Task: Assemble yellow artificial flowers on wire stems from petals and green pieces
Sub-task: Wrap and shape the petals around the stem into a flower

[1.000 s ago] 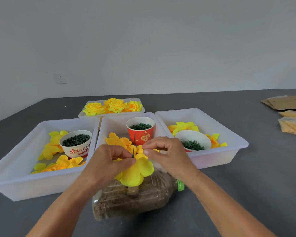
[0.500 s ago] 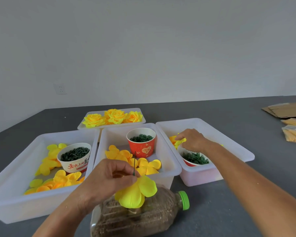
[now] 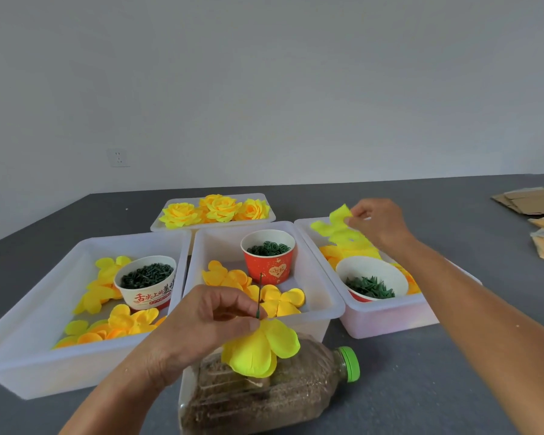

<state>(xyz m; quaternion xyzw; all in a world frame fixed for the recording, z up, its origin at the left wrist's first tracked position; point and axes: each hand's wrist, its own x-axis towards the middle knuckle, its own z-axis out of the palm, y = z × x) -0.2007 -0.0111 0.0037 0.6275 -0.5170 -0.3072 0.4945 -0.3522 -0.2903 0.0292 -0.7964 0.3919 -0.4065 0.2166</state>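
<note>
The left hand [image 3: 208, 321] pinches the thin green wire stem [image 3: 259, 295] upright, near centre, a yellow fabric bloom [image 3: 259, 351] below its fingers. The right hand [image 3: 377, 224], far right, pinches a pale yellow petal piece [image 3: 338, 221] (lifted from the right white plastic tray [image 3: 390, 318] since half a second ago), which must travel left and nearer.

The left hand [image 3: 214, 318] pinches a wire stem [image 3: 259, 293] with a yellow petal piece [image 3: 261, 350] above a bottle [image 3: 264, 394]; the right hand [image 3: 379, 224] lifts a petal [image 3: 338, 216] from the right tray [image 3: 390, 315].
</note>
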